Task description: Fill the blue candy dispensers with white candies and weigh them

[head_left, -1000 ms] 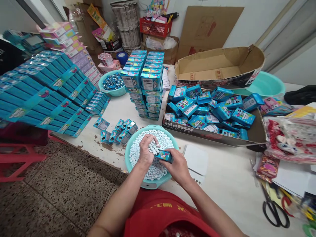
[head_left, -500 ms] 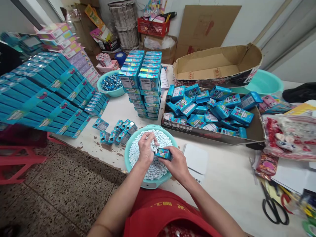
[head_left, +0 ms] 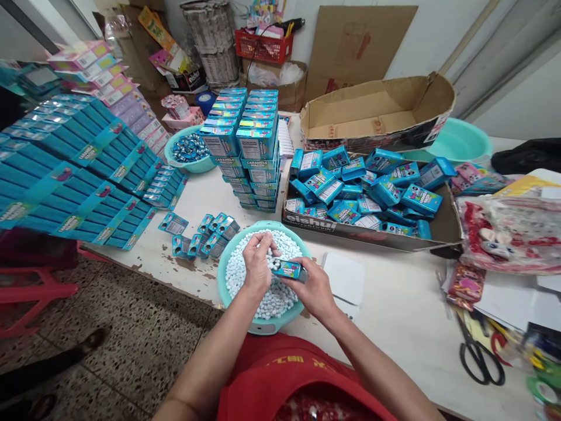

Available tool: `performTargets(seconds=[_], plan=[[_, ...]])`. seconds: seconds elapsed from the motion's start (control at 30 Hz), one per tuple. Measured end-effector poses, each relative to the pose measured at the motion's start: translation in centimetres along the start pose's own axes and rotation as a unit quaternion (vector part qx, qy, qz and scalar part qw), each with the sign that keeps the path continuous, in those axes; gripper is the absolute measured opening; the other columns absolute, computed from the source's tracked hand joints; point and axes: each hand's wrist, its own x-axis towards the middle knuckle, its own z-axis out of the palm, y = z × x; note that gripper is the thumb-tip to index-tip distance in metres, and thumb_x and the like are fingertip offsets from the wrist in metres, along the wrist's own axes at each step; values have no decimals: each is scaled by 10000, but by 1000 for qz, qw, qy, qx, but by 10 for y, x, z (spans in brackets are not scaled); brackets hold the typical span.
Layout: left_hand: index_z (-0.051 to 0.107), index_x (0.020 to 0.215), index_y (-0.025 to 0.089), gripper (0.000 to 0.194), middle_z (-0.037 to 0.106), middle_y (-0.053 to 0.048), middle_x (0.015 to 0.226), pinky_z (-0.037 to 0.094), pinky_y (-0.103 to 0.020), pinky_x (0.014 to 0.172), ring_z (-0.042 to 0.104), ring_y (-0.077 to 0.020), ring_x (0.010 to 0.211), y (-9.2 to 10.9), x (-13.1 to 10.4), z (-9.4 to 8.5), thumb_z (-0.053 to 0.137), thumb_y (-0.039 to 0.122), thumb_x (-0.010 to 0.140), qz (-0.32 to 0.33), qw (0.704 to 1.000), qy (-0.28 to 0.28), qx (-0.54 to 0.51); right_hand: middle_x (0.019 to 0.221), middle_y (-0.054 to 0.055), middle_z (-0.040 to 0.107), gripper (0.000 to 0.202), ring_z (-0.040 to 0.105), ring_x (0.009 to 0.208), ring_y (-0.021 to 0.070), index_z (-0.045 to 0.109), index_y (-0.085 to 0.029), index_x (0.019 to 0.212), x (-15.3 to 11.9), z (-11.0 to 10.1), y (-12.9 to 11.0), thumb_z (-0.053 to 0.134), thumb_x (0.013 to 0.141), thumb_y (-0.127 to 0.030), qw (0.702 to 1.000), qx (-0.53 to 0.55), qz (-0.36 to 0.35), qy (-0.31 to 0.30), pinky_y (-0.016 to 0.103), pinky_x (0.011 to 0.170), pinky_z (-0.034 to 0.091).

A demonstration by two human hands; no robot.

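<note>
Above a turquoise basin (head_left: 223,286) of small white candies (head_left: 239,266), both hands work close together. My right hand (head_left: 314,287) grips a small blue candy box (head_left: 287,269) lettered "Caramelo Macizo", lying on its side with one end toward my left hand (head_left: 258,264). The left fingers are curled round several white candies, held right at that end of the box. How far the candies are inside the box is hidden by the fingers. Left of the basin, several small blue boxes (head_left: 214,244) stand grouped, and one more box (head_left: 173,223) lies behind them.
A carton (head_left: 372,236) heaped with blue boxes stands behind the basin on the right. Stacked display packs (head_left: 258,143) rise at the back, larger stacks (head_left: 79,175) at left. A white scale (head_left: 344,278) lies right of the basin; black scissors (head_left: 481,359) lie farther right.
The view has turned slightly right, so things sit a bit farther left. Both hands stay at the box's end with little movement. A person's leg and foot have appeared at lower left.
</note>
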Motion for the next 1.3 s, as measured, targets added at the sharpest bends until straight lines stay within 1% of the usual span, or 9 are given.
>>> performTargets(seconds=[0.17,0.4,0.5,0.63,0.8,0.97,1.1,1.17,1.3], plan=[[508,678,157,238,522,41,588,414,-205,521,518,-70,468,-3,-3,1,629,345,759,9,1000,-9,15,922,28,685,271,623,904,243,607,-238,939,-1,-1,2,710,692,-280,1000,14,20,-2,358,781,439],[509,691,162,214,517,43,571,413,-207,506,490,-69,452,-6,-4,3,619,328,770,12,1000,-21,14,919,31,681,278,625,895,243,605,-239,943,-1,-3,3,710,691,-286,999,32,34,10,358,779,444],[523,702,159,207,542,31,609,428,-212,537,526,-77,492,-8,-4,3,623,328,765,28,999,-19,33,922,31,682,276,623,900,242,605,-235,945,-1,-4,3,705,692,-278,999,22,32,5,358,782,440],[526,702,162,219,542,33,601,417,-206,532,513,-71,481,-9,-4,3,606,350,780,45,997,-24,53,926,27,683,279,620,900,238,601,-229,945,-1,-3,3,704,687,-255,999,13,34,-1,355,784,433],[542,720,162,226,529,35,591,403,-196,521,496,-65,476,-6,-5,5,597,370,790,40,998,-28,42,924,24,687,269,621,905,242,606,-238,938,-3,-1,2,696,685,-234,999,19,27,3,354,783,430],[553,751,162,266,534,30,597,376,-185,461,482,-61,444,-2,-9,7,592,423,787,13,999,-36,27,928,17,689,247,623,903,236,607,-239,928,-4,0,2,678,692,-219,998,45,35,3,357,791,437],[552,755,165,264,525,32,584,370,-185,448,467,-58,432,-2,-11,7,572,422,807,33,999,-27,24,921,18,685,261,624,896,232,606,-231,932,-5,-1,2,689,685,-224,996,72,46,13,348,790,445],[557,755,162,262,530,28,587,375,-186,456,471,-58,437,-3,-10,7,564,418,815,34,998,-40,36,925,20,681,277,621,901,233,606,-227,938,-4,0,2,696,675,-220,996,74,54,16,348,793,447],[563,755,154,279,540,20,589,379,-188,455,484,-63,442,-5,-6,7,573,430,798,-10,997,-65,46,893,14,683,263,621,868,227,619,-226,906,0,3,4,693,658,-182,996,63,66,-2,340,768,453]])
